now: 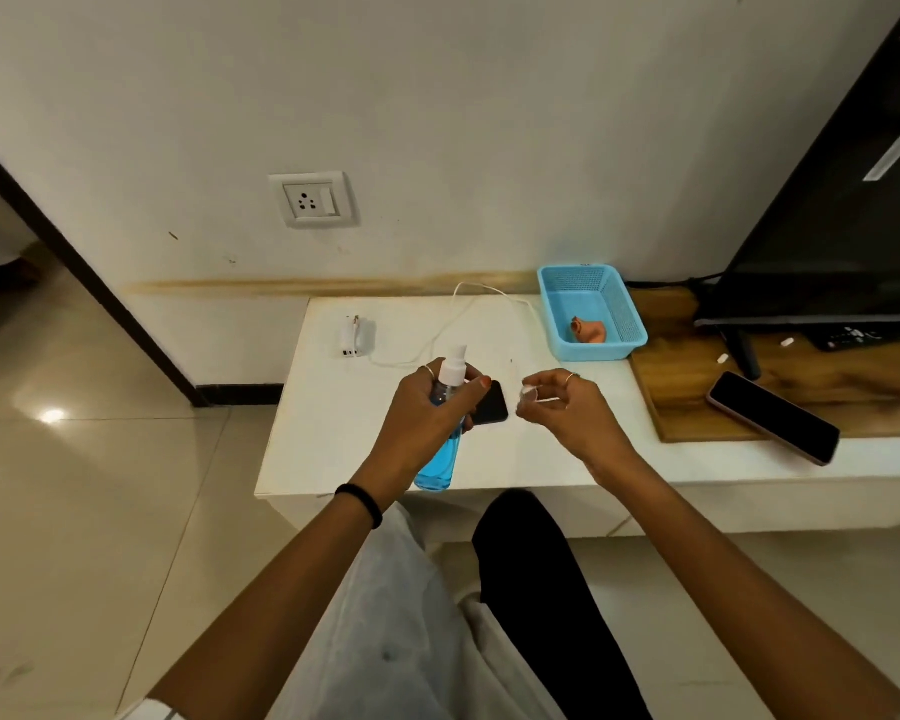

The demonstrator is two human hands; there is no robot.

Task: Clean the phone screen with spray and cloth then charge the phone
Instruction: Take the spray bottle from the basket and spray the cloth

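While the spray bottle (447, 407) is gripped round its neck by the left hand (427, 407) above a dark phone (491, 405) on the table (344, 407), its small clear cap (528, 394), pinched by the right hand (562, 407), is judged light and slippery.

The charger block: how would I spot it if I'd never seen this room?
Find the low white table under the wall socket. Near its back left edge lies the charger block, small and white. A white cable trails toward it.

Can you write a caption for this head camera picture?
Left hand holds blue spray bottle; right hand pinches its clear cap.
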